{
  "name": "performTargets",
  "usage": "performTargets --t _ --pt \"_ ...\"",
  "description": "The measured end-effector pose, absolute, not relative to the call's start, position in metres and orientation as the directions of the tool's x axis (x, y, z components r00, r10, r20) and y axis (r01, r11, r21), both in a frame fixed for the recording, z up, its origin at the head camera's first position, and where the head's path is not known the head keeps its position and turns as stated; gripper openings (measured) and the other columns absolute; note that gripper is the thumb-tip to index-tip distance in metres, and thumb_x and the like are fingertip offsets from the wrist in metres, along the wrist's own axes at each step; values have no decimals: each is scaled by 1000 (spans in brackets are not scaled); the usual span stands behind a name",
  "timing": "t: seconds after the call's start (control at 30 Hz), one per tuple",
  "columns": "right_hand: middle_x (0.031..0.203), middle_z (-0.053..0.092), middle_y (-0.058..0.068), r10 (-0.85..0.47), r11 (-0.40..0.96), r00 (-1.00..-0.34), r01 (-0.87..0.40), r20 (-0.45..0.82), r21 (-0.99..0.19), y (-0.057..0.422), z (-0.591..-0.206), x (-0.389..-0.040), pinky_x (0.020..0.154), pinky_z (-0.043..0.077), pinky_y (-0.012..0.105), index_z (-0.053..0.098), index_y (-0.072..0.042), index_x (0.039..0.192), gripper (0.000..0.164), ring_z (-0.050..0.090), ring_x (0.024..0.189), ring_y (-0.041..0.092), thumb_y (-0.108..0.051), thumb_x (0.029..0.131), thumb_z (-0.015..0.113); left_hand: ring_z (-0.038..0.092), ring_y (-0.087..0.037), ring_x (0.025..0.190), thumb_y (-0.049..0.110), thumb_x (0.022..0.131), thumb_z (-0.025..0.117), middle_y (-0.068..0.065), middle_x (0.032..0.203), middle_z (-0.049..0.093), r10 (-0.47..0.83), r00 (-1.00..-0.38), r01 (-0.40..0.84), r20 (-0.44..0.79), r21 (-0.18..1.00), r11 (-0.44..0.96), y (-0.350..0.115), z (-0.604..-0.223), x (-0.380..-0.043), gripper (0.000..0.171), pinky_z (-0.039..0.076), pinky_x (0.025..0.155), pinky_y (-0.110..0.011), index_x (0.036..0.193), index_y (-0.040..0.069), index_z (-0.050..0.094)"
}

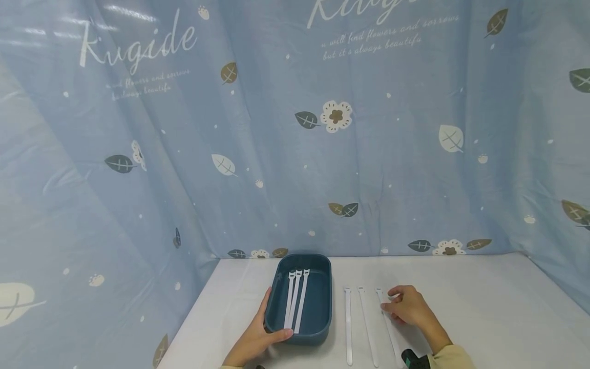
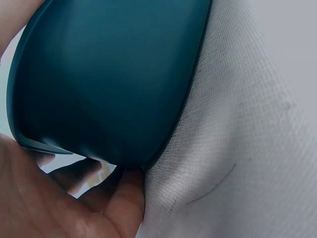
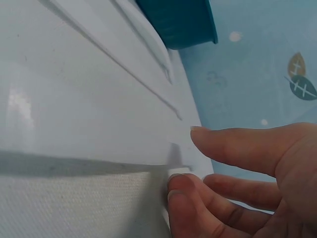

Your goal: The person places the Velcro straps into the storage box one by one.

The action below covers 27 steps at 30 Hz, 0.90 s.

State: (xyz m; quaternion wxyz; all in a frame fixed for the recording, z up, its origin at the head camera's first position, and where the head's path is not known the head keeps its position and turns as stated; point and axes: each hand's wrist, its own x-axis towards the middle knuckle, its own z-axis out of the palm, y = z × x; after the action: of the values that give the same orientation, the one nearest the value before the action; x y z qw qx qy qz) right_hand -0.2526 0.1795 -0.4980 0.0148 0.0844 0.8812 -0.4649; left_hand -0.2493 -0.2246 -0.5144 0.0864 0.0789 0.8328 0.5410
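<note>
A deep blue-green plastic bin stands on the table, with three white cable straps lying lengthwise inside. My left hand grips its near left corner, thumb over the rim and fingers along the outer wall. Right of the bin, three more white straps lie roughly parallel: a left strap, a middle strap and a right strap. At the slotted head end of the right strap is my right hand. In the right wrist view, its thumb stands apart from the bent fingers; contact with the strap is unclear.
A white cloth-covered table carries everything. Behind it and at both sides hangs a blue curtain printed with leaves and flowers, meeting the table's far edge just past the bin.
</note>
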Motion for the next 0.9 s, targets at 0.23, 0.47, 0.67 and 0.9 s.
performTargets --t 0.23,0.47,0.67,0.9 --pt "75 65 7 133 558 -985 168 -112 -812 178 -498 -252 54 56 30 66 12 116 47 63 58 16 -6 77 84 27 -50 153 36 80 89 -21 173 14 228 -971 33 -69 910 413 -223 -509 -247 125 28 117 -75 168 25 2" --pt "70 65 6 119 583 -987 156 -107 -797 177 -497 -250 52 52 29 65 13 117 51 61 53 16 -5 74 85 27 -50 153 37 80 89 -21 173 14 225 -972 27 -73 912 410 -223 -512 -248 124 29 116 -75 168 26 2" --pt "71 65 6 112 596 -988 153 -107 -788 177 -499 -251 52 51 29 65 12 117 53 61 53 16 -6 73 87 25 -50 154 35 81 88 -20 174 12 238 -969 37 -63 918 395 -225 -516 -250 124 27 118 -75 168 26 1" --pt "69 65 6 107 617 -989 147 -103 -773 177 -500 -252 53 51 29 65 12 116 48 60 53 16 -5 75 84 29 -47 153 34 80 89 -19 173 15 227 -972 37 -60 915 401 -224 -515 -250 124 29 118 -73 168 26 3"
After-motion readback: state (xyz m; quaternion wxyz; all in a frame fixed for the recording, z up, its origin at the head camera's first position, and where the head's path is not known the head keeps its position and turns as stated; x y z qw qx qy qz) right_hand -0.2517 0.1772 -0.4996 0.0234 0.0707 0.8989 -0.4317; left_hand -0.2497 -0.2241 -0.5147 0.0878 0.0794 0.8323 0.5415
